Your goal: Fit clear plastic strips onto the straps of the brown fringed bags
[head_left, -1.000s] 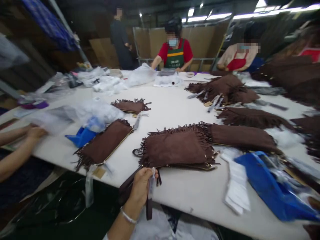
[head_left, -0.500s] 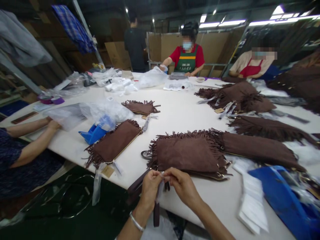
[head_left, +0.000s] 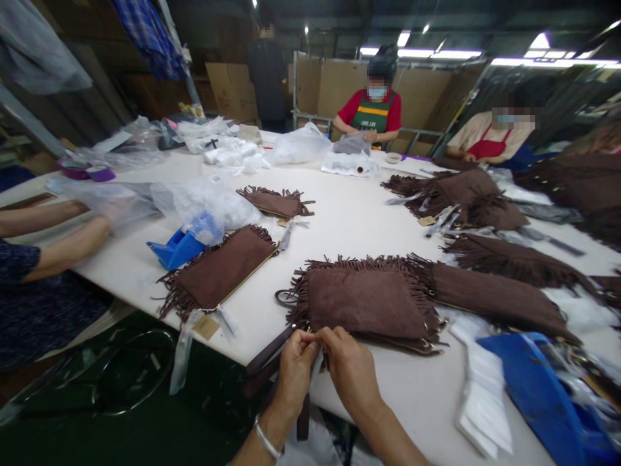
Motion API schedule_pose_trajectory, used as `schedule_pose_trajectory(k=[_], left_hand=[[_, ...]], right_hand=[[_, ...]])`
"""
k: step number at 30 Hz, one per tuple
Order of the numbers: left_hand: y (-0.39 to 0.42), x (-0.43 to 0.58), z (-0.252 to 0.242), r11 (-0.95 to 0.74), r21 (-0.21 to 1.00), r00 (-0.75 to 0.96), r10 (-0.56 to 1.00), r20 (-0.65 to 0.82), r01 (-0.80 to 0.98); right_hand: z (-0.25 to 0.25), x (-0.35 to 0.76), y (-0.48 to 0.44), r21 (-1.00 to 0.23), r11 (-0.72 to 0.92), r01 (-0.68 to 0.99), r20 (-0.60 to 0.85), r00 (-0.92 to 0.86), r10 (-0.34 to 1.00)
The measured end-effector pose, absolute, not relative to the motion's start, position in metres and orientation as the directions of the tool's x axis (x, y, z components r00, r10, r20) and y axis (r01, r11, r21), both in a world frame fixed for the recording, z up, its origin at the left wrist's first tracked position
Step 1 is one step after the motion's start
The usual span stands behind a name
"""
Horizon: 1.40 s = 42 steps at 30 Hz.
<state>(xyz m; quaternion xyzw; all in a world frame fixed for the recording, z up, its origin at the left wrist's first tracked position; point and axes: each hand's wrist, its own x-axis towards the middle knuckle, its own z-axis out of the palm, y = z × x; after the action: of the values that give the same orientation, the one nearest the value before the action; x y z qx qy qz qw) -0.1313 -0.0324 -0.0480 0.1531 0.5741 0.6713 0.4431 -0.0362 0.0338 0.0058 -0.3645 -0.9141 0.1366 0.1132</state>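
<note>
Brown suede fringed bag [head_left: 363, 301] lies flat on the white tabletop [head_left: 349, 213] close to its near edge. Both of the person's hands meet at the bag's near left corner. The left hand [head_left: 295, 372] has its fingers [head_left: 306, 346] closed around a dark strap [head_left: 303, 421], which hangs down past the tabletop edge. The right hand [head_left: 352, 372] has its fingertips pinched tight against those of the left; what sits between them is too small to make out. A silver bangle [head_left: 266, 441] circles the left wrist.

To the left lies a second fringed pouch [head_left: 218, 272] with a paper tag [head_left: 206, 327], and beyond it a blue tray [head_left: 177, 249] and crumpled clear plastic [head_left: 208, 204]. A co-worker's bare forearms [head_left: 63, 249] rest on the tabletop at far left. To the right are white paper slips [head_left: 485, 401] and a blue plastic bag [head_left: 543, 388]. More brown fringed bags lie farther back.
</note>
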Motion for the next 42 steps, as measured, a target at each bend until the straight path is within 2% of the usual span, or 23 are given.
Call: schedule_pose_trajectory(k=[8, 12, 16, 21, 25, 31, 34, 36, 39, 42], left_hand=[[-0.034, -0.138, -0.038, 0.061, 0.859, -0.495, 0.796, -0.349, -0.509], [-0.031, -0.137, -0.041, 0.081, 0.867, -0.53, 0.762, -0.372, -0.491], [-0.03, -0.131, -0.044, 0.073, 0.847, -0.56, 0.72, -0.41, -0.526], [-0.028, -0.126, -0.039, 0.019, 0.691, -0.461, 0.731, -0.503, -0.722], [-0.025, -0.129, -0.03, -0.001, 0.594, -0.389, 0.755, -0.527, -0.805], [-0.025, -0.128, -0.025, -0.008, 0.578, -0.362, 0.785, -0.502, -0.816], [-0.024, -0.124, -0.031, -0.036, 0.559, -0.378, 0.771, -0.512, -0.829], [-0.024, -0.121, -0.037, -0.048, 0.544, -0.385, 0.758, -0.526, -0.838], [-0.024, -0.118, -0.043, -0.053, 0.539, -0.389, 0.752, -0.533, -0.841], [-0.023, -0.116, -0.042, -0.048, 0.583, -0.425, 0.732, -0.532, -0.811]], right_hand=[[0.013, -0.04, 0.035, -0.204, 0.741, 0.64, 0.081, -0.743, 0.664], [0.021, -0.045, 0.039, -0.16, 0.759, 0.631, 0.036, -0.765, 0.643], [0.02, -0.044, 0.042, -0.255, 0.736, 0.626, 0.041, -0.754, 0.656], [0.007, -0.034, 0.036, -0.381, 0.731, 0.566, 0.17, -0.734, 0.658], [0.0, -0.032, 0.029, -0.401, 0.707, 0.583, 0.223, -0.686, 0.692], [-0.014, -0.033, 0.022, -0.372, 0.681, 0.631, 0.321, -0.601, 0.732], [-0.029, -0.033, 0.018, -0.43, 0.644, 0.633, 0.372, -0.526, 0.765], [-0.038, -0.034, 0.016, -0.525, 0.577, 0.626, 0.362, -0.449, 0.817], [-0.043, -0.034, 0.016, -0.67, 0.414, 0.617, 0.239, -0.348, 0.906], [-0.036, -0.032, 0.017, -0.713, 0.344, 0.611, 0.167, -0.329, 0.929]])
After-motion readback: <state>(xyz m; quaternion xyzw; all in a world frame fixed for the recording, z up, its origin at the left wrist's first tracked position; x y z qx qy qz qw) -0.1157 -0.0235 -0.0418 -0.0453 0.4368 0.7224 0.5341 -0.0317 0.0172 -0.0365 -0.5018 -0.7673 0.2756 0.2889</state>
